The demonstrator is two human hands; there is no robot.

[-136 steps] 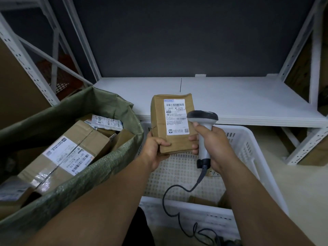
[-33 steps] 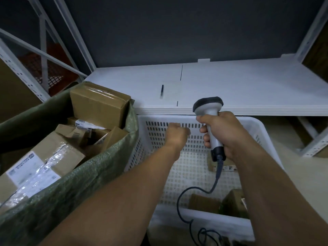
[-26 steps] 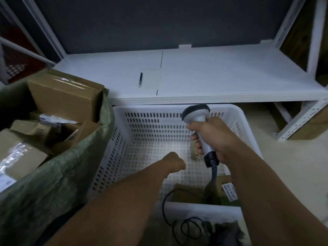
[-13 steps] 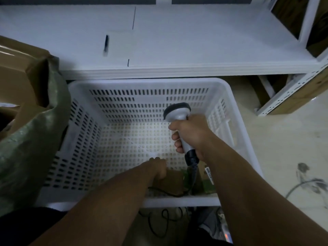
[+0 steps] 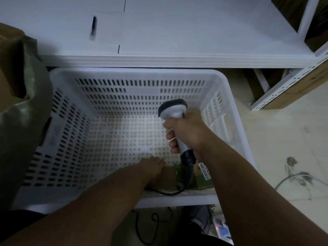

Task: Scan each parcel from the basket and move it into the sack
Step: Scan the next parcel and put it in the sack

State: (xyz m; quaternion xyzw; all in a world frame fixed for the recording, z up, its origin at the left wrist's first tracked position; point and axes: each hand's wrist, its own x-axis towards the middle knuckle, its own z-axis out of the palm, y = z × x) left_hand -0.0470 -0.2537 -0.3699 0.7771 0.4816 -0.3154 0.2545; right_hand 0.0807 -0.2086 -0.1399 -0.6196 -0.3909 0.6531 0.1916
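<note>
A white perforated basket (image 5: 124, 71) fills the middle of the view. Its floor is bare except at the near wall. There lies a brown parcel (image 5: 169, 176), with a green parcel (image 5: 204, 176) bearing a white label to its right. My left hand (image 5: 152, 169) reaches down to the brown parcel with its fingers curled over the parcel's left and far edge. Above the basket's right side, my right hand (image 5: 188, 132) grips the handle of a grey scanner (image 5: 173, 109). The green sack (image 5: 21, 121) stands at the left, against the basket.
A white shelf board (image 5: 177, 32) runs behind the basket, with a dark pen (image 5: 93, 27) on it. The scanner's black cable (image 5: 166, 192) hangs over the basket's near wall to the floor. Shelf uprights and pale floor lie to the right.
My left hand dropped the earlier parcel in the sack, then went down into the basket to the brown parcel at the near wall. My view tilted downward. The scanner stayed in my right hand.
</note>
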